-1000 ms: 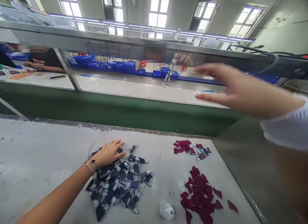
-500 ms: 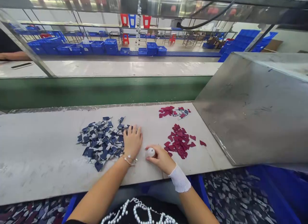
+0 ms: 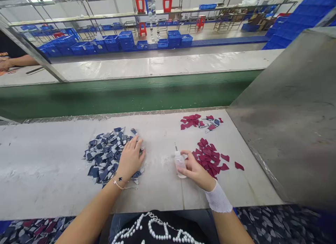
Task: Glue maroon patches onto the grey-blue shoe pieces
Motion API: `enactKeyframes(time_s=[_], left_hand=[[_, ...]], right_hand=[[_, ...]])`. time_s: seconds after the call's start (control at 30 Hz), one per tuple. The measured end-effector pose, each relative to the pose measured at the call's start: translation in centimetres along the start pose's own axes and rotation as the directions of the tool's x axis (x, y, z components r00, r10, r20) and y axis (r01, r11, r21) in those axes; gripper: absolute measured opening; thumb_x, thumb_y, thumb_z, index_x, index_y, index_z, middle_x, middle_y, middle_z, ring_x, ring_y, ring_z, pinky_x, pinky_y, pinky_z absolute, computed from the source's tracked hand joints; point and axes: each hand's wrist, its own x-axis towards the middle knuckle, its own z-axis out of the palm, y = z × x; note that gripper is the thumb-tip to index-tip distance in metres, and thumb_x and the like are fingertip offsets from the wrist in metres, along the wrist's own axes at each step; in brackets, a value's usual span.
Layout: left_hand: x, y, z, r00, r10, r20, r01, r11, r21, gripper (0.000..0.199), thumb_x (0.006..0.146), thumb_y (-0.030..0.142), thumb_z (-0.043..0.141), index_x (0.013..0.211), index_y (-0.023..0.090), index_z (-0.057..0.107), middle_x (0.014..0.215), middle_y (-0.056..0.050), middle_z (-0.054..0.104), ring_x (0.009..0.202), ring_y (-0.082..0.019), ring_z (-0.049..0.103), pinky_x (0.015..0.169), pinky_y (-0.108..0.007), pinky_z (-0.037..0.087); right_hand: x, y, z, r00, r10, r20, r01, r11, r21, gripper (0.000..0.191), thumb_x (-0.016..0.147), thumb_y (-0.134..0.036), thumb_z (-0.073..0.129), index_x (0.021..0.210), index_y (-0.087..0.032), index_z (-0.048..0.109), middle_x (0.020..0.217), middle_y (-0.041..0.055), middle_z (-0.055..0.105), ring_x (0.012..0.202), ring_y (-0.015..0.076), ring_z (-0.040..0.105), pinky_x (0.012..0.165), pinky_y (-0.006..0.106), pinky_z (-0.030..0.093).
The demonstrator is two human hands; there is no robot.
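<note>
Squeeze bottle (image 3: 180, 163), translucent with thin pointed nozzle, clamped in right fingers (image 3: 189, 170); left fingers (image 3: 133, 146) spread on navy fabric scraps (image 3: 102, 160)

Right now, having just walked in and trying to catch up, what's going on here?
A person at a white-topped work table has their left hand resting on a pile of navy-and-white cut pieces. Their right hand holds a small plastic squeeze bottle upright, beside a pile of dark red cut pieces.
</note>
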Motion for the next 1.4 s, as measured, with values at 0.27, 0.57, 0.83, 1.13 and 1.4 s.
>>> enactKeyframes(time_s=[0.27, 0.57, 0.83, 1.13, 1.4], left_hand=[[0.0, -1.3, -1.4, 0.995, -0.010, 0.097, 0.013, 1.000, -0.027, 0.027, 0.095, 0.028, 0.051, 0.113, 0.013, 0.065, 0.137, -0.018, 0.057, 0.130, -0.034, 0.051, 0.109, -0.046, 0.045], [2.1, -1.3, -2.8, 0.966, 0.020, 0.257, 0.003, 0.996, -0.088, 0.006, 0.086, 0.020, 0.065, 0.090, 0.018, 0.068, 0.127, -0.012, 0.063, 0.121, -0.034, 0.054, 0.097, -0.050, 0.047], [2.1, -3.5, -4.1, 0.938, 0.067, 0.341, 0.014, 0.973, -0.229, 0.013, 0.078, 0.025, 0.076, 0.089, 0.022, 0.069, 0.136, -0.010, 0.056, 0.131, -0.039, 0.046, 0.106, -0.060, 0.037], [2.1, -3.6, -4.7, 0.937, 0.117, 0.330, 0.069, 0.862, -0.502, 0.025, 0.092, 0.045, 0.062, 0.107, 0.026, 0.065, 0.137, -0.008, 0.063, 0.127, -0.031, 0.056, 0.102, -0.047, 0.049], [1.5, -2.5, -4.5, 0.953, 0.005, 0.302, 0.200, 0.740, -0.642, 0.023, 0.096, 0.044, 0.056, 0.097, 0.025, 0.069, 0.100, -0.003, 0.077, 0.086, -0.022, 0.072, 0.072, -0.031, 0.057]], right_hand=[[-0.1, -2.6, -1.7, 0.995, -0.084, 0.052, 0.077, 0.991, 0.112, 0.045, 0.081, -0.053, 0.075, 0.117, -0.030, 0.058, 0.076, -0.0015, 0.055, 0.061, 0.0151, 0.046, 0.056, 0.029, 0.035], [3.2, -1.8, -1.8, 0.967, -0.189, 0.168, 0.126, 0.937, 0.327, 0.054, 0.068, -0.058, 0.084, 0.101, -0.022, 0.063, 0.055, -0.0088, 0.048, 0.039, 0.0047, 0.029, 0.037, 0.020, 0.023], [4.3, 0.6, -2.0, 0.909, -0.385, 0.161, 0.251, 0.812, 0.526, 0.043, 0.094, -0.059, 0.057, 0.094, -0.016, 0.060, 0.053, -0.0116, 0.043, 0.035, 0.0029, 0.030, 0.034, 0.016, 0.026], [4.2, -0.2, -2.0, 0.881, -0.440, 0.174, 0.261, 0.759, 0.596, 0.038, 0.095, -0.050, 0.062, 0.111, -0.016, 0.060, 0.065, -0.0075, 0.056, 0.040, 0.0040, 0.041, 0.038, 0.017, 0.033], [4.3, -0.2, -2.0, 0.870, -0.448, 0.208, 0.235, 0.747, 0.622, 0.035, 0.095, -0.046, 0.064, 0.113, -0.016, 0.060, 0.069, -0.0063, 0.056, 0.046, 0.0049, 0.046, 0.039, 0.016, 0.036]])
